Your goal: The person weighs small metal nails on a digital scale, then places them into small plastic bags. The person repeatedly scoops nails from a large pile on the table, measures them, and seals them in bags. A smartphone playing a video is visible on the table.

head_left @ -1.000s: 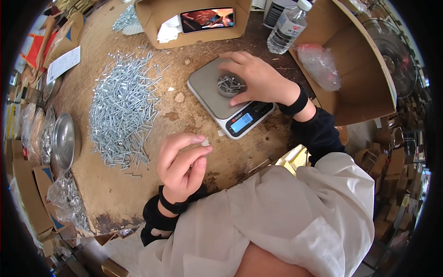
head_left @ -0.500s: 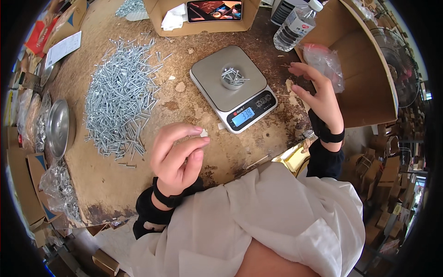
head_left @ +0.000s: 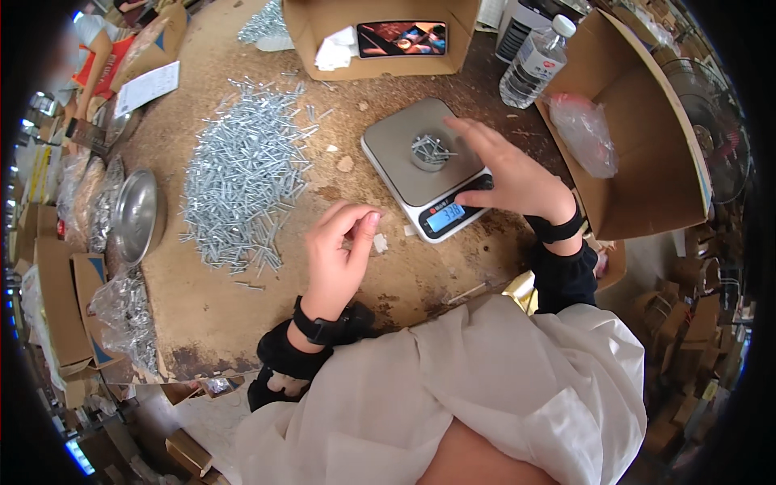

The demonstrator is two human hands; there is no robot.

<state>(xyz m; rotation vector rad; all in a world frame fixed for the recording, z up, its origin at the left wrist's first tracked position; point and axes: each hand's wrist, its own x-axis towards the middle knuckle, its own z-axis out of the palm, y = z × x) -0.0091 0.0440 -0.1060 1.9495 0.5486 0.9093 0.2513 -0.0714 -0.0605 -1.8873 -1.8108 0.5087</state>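
Note:
My right hand [head_left: 517,178] is open over the right side of the kitchen scale [head_left: 392,153], thumb and fingers spread towards a small round cup [head_left: 427,166]. Several screws or nails [head_left: 433,149] stand and lean in that cup, on the scale's metal plate. The lit display sits on the front edge, beside my thumb. In front of the scale, over the tabletop, my left hand [head_left: 339,250] is closed, its fingers curled in to the thumb, and I see nothing in it. A large heap of silvery screws or nails [head_left: 246,170] lies to its left.
A cardboard box holds a phone [head_left: 402,39] and white tissue [head_left: 336,50]. A water bottle [head_left: 537,65] and a large open carton [head_left: 647,153] stand at right. On the left are a metal bowl [head_left: 136,217], plastic bags [head_left: 125,315] and another person's arm [head_left: 99,65].
My right hand has moved left from beside the scale to over its edge, near the cup. My left hand's fingers have curled in closer to the thumb. The view has shifted slightly.

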